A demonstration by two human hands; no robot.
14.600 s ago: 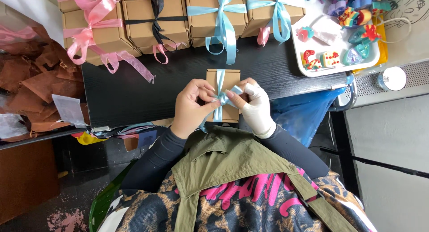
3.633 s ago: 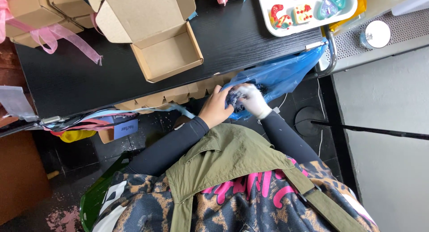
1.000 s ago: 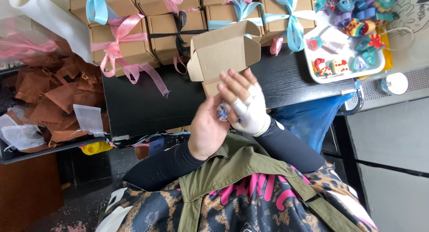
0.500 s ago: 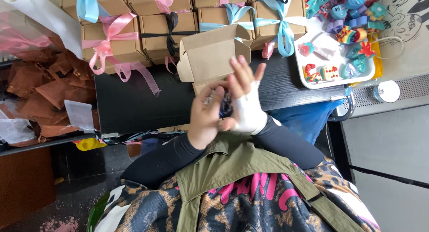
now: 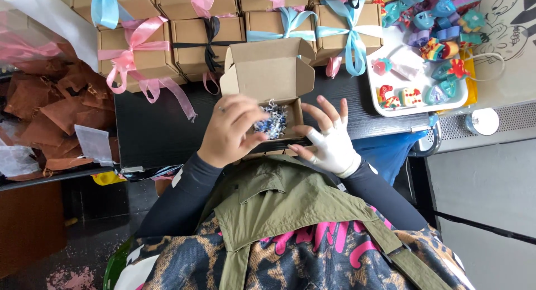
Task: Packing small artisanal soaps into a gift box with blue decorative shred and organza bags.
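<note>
We are holding our left hand [image 5: 229, 131] over the open box [image 5: 268, 94], the fingers bent and touching the blue and white shreds [image 5: 271, 121] inside; whether they are pinching some, we cannot tell. Our right hand [image 5: 329, 142], in a white wrap, is resting open beside the box, fingers spread, holding nothing. The box is lying between both hands, near the table [image 5: 162, 128] edge. Beyond our fingers, ribboned boxes [image 5: 195, 36] are standing, and past the right hand a tray [image 5: 416, 108]. We think the shreds could be spilling out if we are pressing unevenly, or the box could be sliding off the edge.
</note>
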